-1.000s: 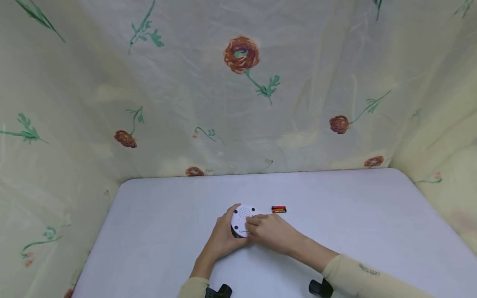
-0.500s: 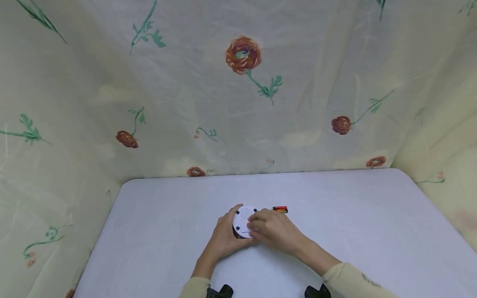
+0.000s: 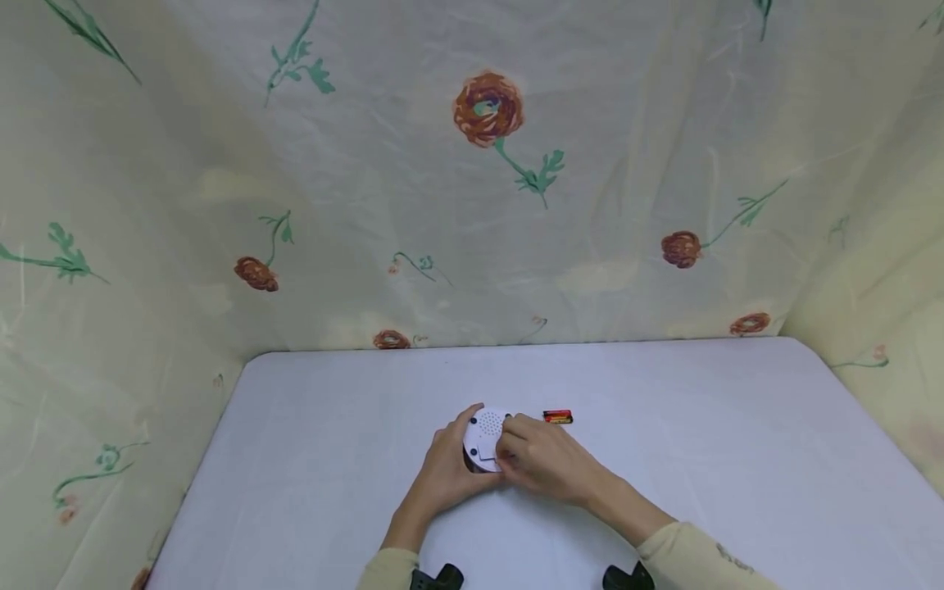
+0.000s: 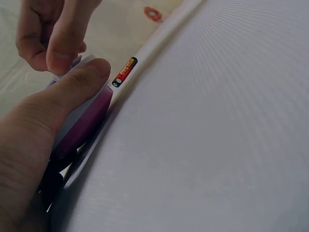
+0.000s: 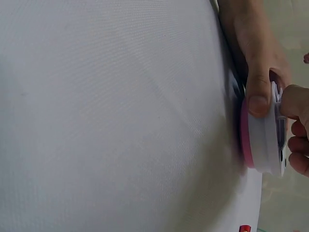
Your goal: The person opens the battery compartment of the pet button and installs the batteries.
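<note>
A round white device [image 3: 488, 422] with a dotted speaker grille, small black feet and a pink lower rim [image 5: 245, 140] stands on the table with its grille side up. My left hand [image 3: 447, 463] grips it round its left side, the thumb along the near edge. Over its near right part, my right hand [image 3: 542, 460] pinches a small white battery cover [image 5: 280, 128], which sits tilted in the device's face. Curled fingers hide much of the cover in the head view. Beyond the right hand lie red and black batteries [image 3: 558, 416], side by side.
The table [image 3: 332, 426] has a white cover and rounded far corners. A pale curtain with printed flowers [image 3: 488, 108] hangs behind it and on both sides. Black wrist camera mounts [image 3: 437, 577] show at the near edge of the head view.
My right fingers have gone from lying flatter across the device's face to curling at the cover, which now sits tilted. The left hand keeps its grip. The head view has shifted slightly.
</note>
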Action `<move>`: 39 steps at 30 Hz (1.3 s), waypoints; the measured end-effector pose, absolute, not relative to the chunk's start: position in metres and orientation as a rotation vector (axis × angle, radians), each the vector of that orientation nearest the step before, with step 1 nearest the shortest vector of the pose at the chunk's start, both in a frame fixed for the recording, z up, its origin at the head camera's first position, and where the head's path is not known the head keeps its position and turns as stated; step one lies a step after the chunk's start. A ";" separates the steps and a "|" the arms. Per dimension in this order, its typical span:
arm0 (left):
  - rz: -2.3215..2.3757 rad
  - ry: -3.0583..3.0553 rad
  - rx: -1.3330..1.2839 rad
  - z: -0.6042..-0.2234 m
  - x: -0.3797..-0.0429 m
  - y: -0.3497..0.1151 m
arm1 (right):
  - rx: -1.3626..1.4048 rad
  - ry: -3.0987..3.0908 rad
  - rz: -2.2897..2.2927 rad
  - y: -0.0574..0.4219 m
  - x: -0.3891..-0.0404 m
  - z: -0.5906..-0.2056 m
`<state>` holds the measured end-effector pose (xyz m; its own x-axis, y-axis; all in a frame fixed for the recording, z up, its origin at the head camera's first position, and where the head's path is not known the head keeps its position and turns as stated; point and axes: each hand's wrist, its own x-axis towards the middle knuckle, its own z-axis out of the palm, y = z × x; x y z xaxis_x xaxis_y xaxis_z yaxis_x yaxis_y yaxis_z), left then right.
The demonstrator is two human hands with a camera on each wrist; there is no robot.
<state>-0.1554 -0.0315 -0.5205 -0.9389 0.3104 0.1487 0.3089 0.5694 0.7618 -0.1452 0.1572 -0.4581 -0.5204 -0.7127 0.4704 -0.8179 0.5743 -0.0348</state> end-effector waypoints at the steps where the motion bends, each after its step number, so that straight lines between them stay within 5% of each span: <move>1: 1.348 2.780 0.550 -0.520 -0.155 -0.032 | 1.247 -2.405 0.348 0.157 -0.146 -0.458; 21: 1.314 2.784 0.507 -0.518 -0.155 -0.031 | 1.280 -2.394 0.379 0.166 -0.141 -0.454; 39: 1.323 2.784 0.472 -0.519 -0.155 -0.031 | 1.122 -2.435 0.432 0.185 -0.103 -0.455</move>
